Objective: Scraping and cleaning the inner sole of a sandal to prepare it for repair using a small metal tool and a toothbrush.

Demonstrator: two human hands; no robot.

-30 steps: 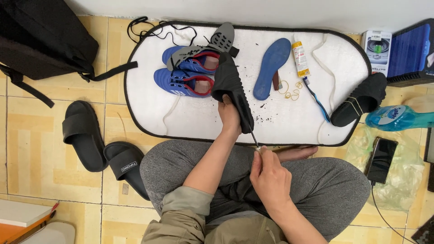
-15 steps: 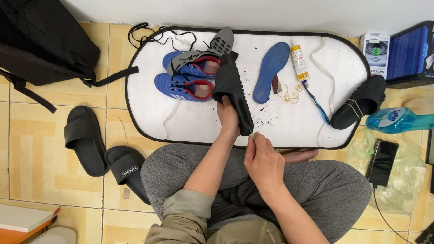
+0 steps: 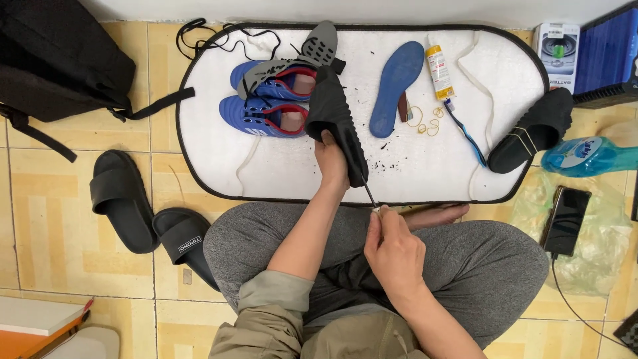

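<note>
My left hand (image 3: 330, 159) grips a black knit shoe (image 3: 335, 116) and holds it tilted over the white mat (image 3: 219, 159). My right hand (image 3: 392, 249), above my lap, pinches a thin dark tool (image 3: 369, 194) whose tip touches the shoe's near end. Just behind the shoe lie two blue shoes with red lining (image 3: 272, 100) and a grey outsole (image 3: 320, 41). A blue insole (image 3: 397, 86), a glue tube (image 3: 438, 72) and a blue toothbrush (image 3: 465, 133) rest on the mat to the right. Black crumbs are scattered on the mat near the shoe.
A second black shoe (image 3: 531, 133) sits at the mat's right edge. Two black slides (image 3: 143, 213) lie on the tiles at left, under a black backpack (image 3: 60, 66). A blue bottle (image 3: 585, 156), a phone (image 3: 565, 219) on plastic and a box (image 3: 557, 46) are at right.
My right hand moved up to the shoe's near end, then drew back toward my lap, holding the thin tool. The left hand kept the black shoe almost still.
</note>
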